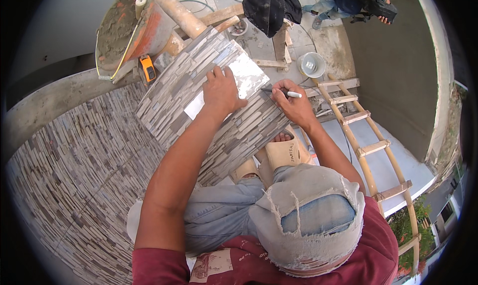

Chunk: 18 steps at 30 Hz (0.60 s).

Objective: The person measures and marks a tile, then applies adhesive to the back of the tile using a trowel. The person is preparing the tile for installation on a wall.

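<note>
A large stone-pattern tile [174, 98] in grey and brown strips lies slanted in front of my knees. On top of it rests a flat white straight-edged piece [249, 74], glossy and smudged at its far part. My left hand [222, 93] presses down across this piece, fingers spread and thumb out to the right. In my right hand [295, 105] is a marker [294, 94] with a white end. Its dark tip points left, close to the white piece's right corner; whether it touches the tile I cannot tell.
A tilted bucket of wet mortar [115, 28] and an orange tape measure [147, 68] are at the far left. Stone-pattern cladding [84, 170] covers the left side. A bamboo ladder [366, 130] stands right, near a water bucket [311, 65]. Another person [343, 3] is at the top right.
</note>
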Tool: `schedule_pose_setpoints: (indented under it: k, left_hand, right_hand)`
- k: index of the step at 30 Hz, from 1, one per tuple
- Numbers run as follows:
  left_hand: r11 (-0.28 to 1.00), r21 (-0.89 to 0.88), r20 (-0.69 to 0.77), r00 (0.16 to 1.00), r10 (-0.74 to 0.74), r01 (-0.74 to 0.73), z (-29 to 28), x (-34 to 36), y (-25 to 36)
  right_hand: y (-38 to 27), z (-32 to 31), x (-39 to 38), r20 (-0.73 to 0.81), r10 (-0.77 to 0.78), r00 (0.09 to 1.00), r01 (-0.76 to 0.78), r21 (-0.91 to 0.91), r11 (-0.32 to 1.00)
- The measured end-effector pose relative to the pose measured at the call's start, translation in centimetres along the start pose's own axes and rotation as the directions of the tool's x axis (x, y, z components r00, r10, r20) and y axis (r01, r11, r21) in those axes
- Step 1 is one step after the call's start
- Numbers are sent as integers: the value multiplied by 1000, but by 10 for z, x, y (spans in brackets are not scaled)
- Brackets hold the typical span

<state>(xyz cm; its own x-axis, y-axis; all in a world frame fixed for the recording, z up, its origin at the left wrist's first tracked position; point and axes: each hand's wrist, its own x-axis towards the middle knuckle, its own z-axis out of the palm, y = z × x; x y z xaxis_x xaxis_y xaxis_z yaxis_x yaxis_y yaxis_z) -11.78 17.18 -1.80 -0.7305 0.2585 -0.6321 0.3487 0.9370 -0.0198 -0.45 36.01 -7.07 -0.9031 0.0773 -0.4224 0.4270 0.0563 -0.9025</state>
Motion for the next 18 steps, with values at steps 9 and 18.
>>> schedule_pose_setpoints:
  k: [9,18]
  left_hand:
    - [1000,14,4,1000,6,-6,1,1,0]
    - [1000,14,-6,1000,10,-10,0,-1,1]
  right_hand:
    - [-6,-7,7,-94,55,994,-50,59,997]
    - [0,-56,2,-329,103,939,-74,98,992]
